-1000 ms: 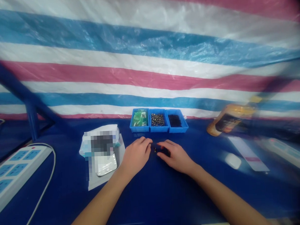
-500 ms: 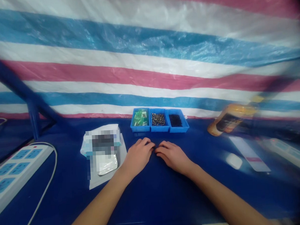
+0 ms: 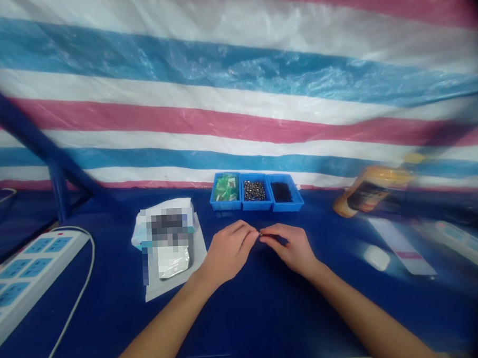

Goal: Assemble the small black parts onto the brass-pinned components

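Observation:
My left hand (image 3: 232, 248) is closed, thumb against fingers, in front of the blue bins. Opposite it, my right hand (image 3: 291, 245) makes a pinch, its fingertips meeting those of the left. A tiny piece sits between the fingertips, too small to name. Just beyond my hands stand three small blue bins in a row. The left bin (image 3: 225, 205) holds green and white pieces, the middle bin (image 3: 256, 205) holds small shiny metal parts, and the right bin (image 3: 288, 206) holds small black parts.
On the left lie a power strip (image 3: 32, 264) with a white cable (image 3: 76, 302) and a partly blurred packet on white paper (image 3: 200, 249). To the right are a bottle with a dark label (image 3: 368, 192), a white rounded case (image 3: 377, 258) and a flat pale strip (image 3: 402, 246).
My hands have come together, fingertips now touching over a tiny piece. The right hand has turned and its fingers have curled into a pinch. The view has shifted slightly.

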A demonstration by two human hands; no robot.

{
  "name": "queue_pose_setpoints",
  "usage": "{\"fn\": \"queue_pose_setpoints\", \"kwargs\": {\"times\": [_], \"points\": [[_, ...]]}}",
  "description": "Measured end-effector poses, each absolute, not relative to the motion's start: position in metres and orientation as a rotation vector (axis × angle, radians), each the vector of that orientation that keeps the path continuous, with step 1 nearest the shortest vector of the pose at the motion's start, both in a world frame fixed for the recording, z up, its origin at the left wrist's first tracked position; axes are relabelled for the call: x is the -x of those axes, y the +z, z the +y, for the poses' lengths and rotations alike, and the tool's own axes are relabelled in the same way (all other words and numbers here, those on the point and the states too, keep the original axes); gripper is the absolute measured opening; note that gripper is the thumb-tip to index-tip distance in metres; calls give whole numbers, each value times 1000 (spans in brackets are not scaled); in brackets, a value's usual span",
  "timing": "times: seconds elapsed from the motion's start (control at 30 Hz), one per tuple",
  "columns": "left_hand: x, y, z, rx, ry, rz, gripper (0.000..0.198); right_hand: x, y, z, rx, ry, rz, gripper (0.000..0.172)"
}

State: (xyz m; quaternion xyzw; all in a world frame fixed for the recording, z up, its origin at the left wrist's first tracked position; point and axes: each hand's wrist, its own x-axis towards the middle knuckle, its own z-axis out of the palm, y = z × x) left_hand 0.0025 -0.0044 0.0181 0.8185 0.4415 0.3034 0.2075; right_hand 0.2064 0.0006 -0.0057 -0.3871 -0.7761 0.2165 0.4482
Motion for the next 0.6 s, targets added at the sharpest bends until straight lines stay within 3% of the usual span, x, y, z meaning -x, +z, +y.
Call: {"fn": "queue_pose_setpoints", "kwargs": {"times": [0.17, 0.6], "points": [[-5, 14, -4, -2243, 842, 1239, 30, -204, -5, -2, 938, 599, -1887, 18], [-9, 13, -6, -2175, 822, 1174, 31, -205, 1, -2, 877, 607, -1896, 10]]}}
